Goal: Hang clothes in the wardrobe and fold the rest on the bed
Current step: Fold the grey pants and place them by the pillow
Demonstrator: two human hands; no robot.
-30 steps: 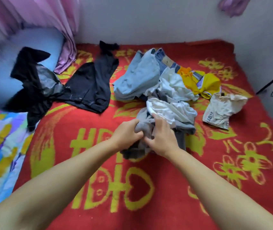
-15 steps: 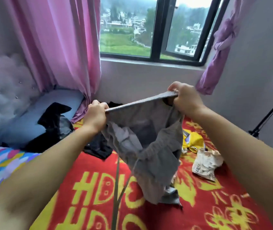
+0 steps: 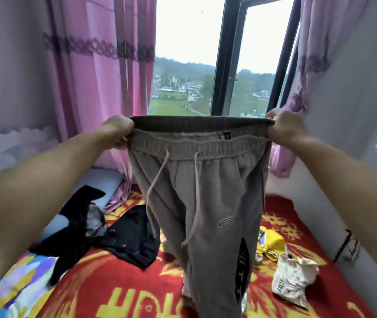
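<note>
The left hand point(image 3: 118, 130) and the right hand point(image 3: 285, 128) were raised level with each other, well apart, each with fingers curled tight around 1 end of the waistband of the grey sweatpants point(image 3: 203, 187). The waistband was stretched taut between the 2 hands, and the rest of the garment hung straight down below them, front facing the camera. 2 pale drawstrings point(image 3: 157, 180) dangled from the waistband, nearer the left hand than the right. A small oval patch point(image 3: 226, 221) sat on the leg under the right hand, and a dark printed strip ran down the same leg lower still.

Under the hanging legs lay the bed with its red and yellow blanket point(image 3: 123, 294). Below the left hand, on the blanket, lay a black garment point(image 3: 134, 237), and further out to that side another black piece point(image 3: 77, 216) rested partly on a pale blue pillow point(image 3: 104, 182). Below the right hand were a yellow garment point(image 3: 271, 243), partly hidden by the sweatpants, and just beside it a crumpled cream garment point(image 3: 294, 280) with print. A colourful patterned cloth point(image 3: 15, 285) lay beneath the left forearm.

Beyond the hands stood a window point(image 3: 226, 65) with a dark frame, with pink curtains point(image 3: 104, 65) at either side.
</note>
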